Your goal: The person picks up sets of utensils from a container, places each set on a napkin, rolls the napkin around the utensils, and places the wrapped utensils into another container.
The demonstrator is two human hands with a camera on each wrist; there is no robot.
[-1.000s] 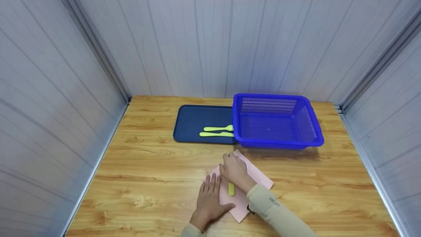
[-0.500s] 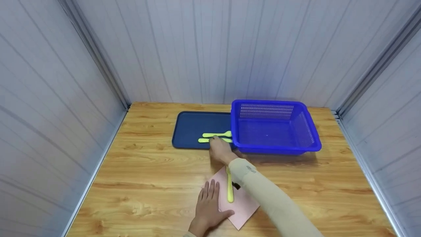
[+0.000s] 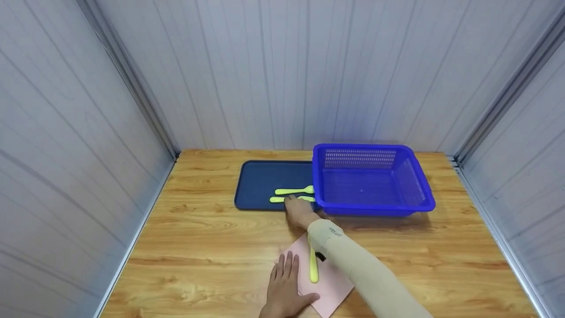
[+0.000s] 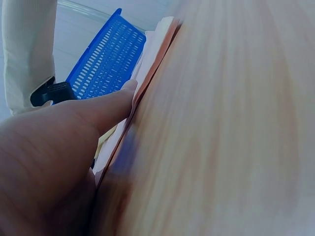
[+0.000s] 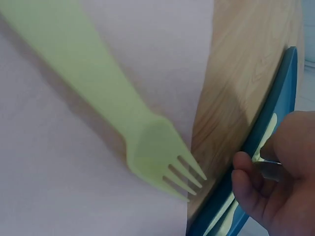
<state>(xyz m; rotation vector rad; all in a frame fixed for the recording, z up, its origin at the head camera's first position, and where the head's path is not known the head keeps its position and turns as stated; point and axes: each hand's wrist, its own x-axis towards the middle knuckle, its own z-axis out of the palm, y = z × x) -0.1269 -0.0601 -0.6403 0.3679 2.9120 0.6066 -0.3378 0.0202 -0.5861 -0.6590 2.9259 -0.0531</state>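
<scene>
Right hand (image 3: 299,210), unmoved at the tray (image 3: 260,176), fingers curled, hiding part of the near utensil (image 3: 279,199), grip unclear; left hand (image 3: 284,289) flat on napkin (image 3: 333,285).

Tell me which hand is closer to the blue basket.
Right. The right hand reaches onto the dark tray beside the blue basket; the left hand rests near the table's front, on the pink napkin.

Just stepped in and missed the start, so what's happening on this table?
A person's left hand presses flat on a pink paper napkin where a light-green plastic fork lies. The right hand reaches onto the dark-blue tray, its fingers at one of two green utensils beside the blue plastic basket.
</scene>
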